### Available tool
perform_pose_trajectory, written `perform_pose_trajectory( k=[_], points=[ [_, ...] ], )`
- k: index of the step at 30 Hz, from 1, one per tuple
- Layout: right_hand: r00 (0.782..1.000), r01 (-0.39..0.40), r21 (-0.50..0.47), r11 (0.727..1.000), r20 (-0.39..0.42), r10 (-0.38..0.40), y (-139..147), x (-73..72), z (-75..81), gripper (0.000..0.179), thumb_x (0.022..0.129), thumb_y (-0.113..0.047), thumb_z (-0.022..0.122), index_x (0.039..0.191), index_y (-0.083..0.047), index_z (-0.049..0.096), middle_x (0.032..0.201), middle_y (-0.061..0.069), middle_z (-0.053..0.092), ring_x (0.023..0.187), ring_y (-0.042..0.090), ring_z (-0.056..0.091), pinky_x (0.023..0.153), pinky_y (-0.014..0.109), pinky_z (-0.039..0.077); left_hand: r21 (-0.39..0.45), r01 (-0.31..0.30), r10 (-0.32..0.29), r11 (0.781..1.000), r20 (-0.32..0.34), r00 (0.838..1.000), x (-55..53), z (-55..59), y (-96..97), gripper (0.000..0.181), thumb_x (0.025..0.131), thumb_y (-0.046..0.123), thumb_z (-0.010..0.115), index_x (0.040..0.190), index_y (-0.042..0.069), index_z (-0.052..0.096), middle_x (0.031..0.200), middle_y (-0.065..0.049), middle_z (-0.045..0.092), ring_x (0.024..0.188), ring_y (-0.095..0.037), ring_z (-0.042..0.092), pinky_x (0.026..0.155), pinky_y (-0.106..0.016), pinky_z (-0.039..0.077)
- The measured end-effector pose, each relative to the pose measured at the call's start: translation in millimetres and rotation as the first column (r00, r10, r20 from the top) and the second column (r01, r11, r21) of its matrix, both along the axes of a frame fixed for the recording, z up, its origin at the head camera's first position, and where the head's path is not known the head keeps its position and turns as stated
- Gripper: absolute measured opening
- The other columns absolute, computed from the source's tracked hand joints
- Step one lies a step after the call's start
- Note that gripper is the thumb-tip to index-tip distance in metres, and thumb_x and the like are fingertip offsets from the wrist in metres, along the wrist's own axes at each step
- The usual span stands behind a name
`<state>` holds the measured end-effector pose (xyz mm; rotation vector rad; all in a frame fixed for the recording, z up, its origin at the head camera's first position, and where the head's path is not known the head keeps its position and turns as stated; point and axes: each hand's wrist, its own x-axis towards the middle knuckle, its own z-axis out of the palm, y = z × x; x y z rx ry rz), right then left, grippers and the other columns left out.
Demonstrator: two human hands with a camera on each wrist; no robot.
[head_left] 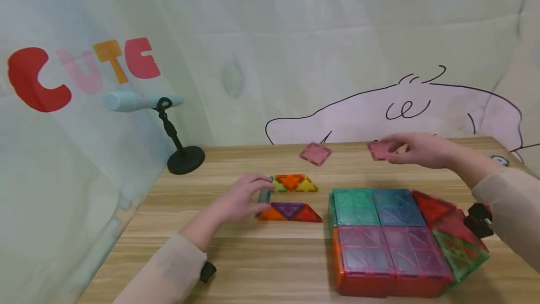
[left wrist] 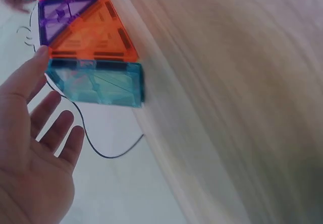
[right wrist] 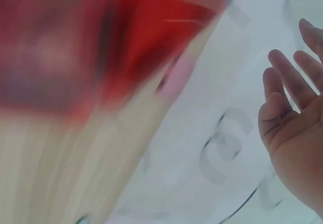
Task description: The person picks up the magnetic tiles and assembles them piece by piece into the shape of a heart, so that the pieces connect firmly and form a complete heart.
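Note:
In the head view my left hand (head_left: 242,198) rests at the left end of a small frame of magnetic tiles. Its thumb is by an orange triangle tile (left wrist: 96,30), its fingers by the far row of tiles (head_left: 291,183). A blue-teal tile (left wrist: 96,82) forms the frame's end, and a purple triangle tile (head_left: 288,209) sits in the near row. At the back of the table my right hand (head_left: 422,149) reaches over a pink square tile (head_left: 377,150), fingers loosely bent. The right wrist view shows nothing in this hand (right wrist: 298,113).
A large block of magnetic tiles (head_left: 363,247) stands at the front right, with red and green tiles (head_left: 460,252) angled along its right side. Another pink square tile (head_left: 315,154) lies at the back. A black stand (head_left: 185,159) holding a light-blue microphone-shaped object (head_left: 137,101) is at left.

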<state>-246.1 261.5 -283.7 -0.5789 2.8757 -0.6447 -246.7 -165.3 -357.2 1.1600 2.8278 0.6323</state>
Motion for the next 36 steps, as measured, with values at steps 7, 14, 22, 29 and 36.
perform_pose_trajectory(
  k=[7, 14, 22, 29, 36],
  points=[
    [0.995, 0.086, 0.07, 0.994, 0.036, -0.089, 58, -10.0, -23.7, 0.063, 0.091, -0.036, 0.059, 0.132, 0.01, 0.042, 0.117, 0.031, 0.055, 0.108, 0.05, 0.049, 0.079, 0.058, 0.045, 0.014, -0.036, 0.034, 0.999, 0.092, 0.995, -4.0, -5.6, -7.5, 0.051, 0.083, 0.026, 0.073, 0.128, 0.009, 0.056, 0.137, -0.008, 0.045, 0.126, -0.029, 0.038, 0.102, -0.046, 0.035],
    [0.97, 0.059, 0.147, 0.987, 0.225, -0.091, 79, -17.7, -39.5, 0.076, 0.091, -0.046, 0.055, 0.139, 0.009, 0.032, 0.127, 0.039, 0.042, 0.114, 0.057, 0.039, 0.081, 0.062, 0.04, 0.037, -0.051, 0.046, 0.998, 0.123, 0.991, -4.4, -8.2, -11.0, 0.05, 0.084, 0.029, 0.071, 0.127, 0.01, 0.056, 0.138, -0.007, 0.044, 0.126, -0.029, 0.038, 0.103, -0.048, 0.034],
    [0.909, -0.004, 0.082, 0.997, 0.416, -0.031, 83, -34.4, -53.3, 0.078, 0.094, -0.036, 0.054, 0.141, 0.011, 0.015, 0.126, 0.047, 0.033, 0.112, 0.062, 0.036, 0.074, 0.063, 0.046, 0.067, -0.017, 0.008, 0.998, 0.141, 0.99, -3.2, -9.4, -6.9, 0.05, 0.084, 0.028, 0.071, 0.128, 0.009, 0.056, 0.138, -0.007, 0.044, 0.128, -0.029, 0.037, 0.103, -0.048, 0.033],
    [0.839, 0.032, 0.112, 0.993, 0.537, -0.087, 76, -43.4, -57.9, 0.088, 0.092, -0.043, 0.054, 0.142, 0.009, 0.003, 0.13, 0.049, 0.024, 0.112, 0.067, 0.032, 0.079, 0.068, 0.041, 0.06, -0.023, 0.015, 0.998, 0.142, 0.99, -3.0, -9.7, -4.4, 0.049, 0.084, 0.028, 0.071, 0.128, 0.011, 0.056, 0.139, -0.006, 0.043, 0.128, -0.028, 0.037, 0.104, -0.047, 0.032],
    [0.829, 0.073, 0.216, 0.974, 0.53, -0.18, 68, -48.5, -58.4, 0.094, 0.088, -0.05, 0.058, 0.142, 0.007, 0.007, 0.131, 0.046, 0.025, 0.113, 0.06, 0.036, 0.08, 0.059, 0.046, 0.041, -0.034, 0.028, 0.999, 0.135, 0.991, -3.4, -9.8, -6.2, 0.05, 0.084, 0.029, 0.071, 0.128, 0.011, 0.055, 0.139, -0.007, 0.044, 0.128, -0.028, 0.038, 0.104, -0.047, 0.033]
  ],
)
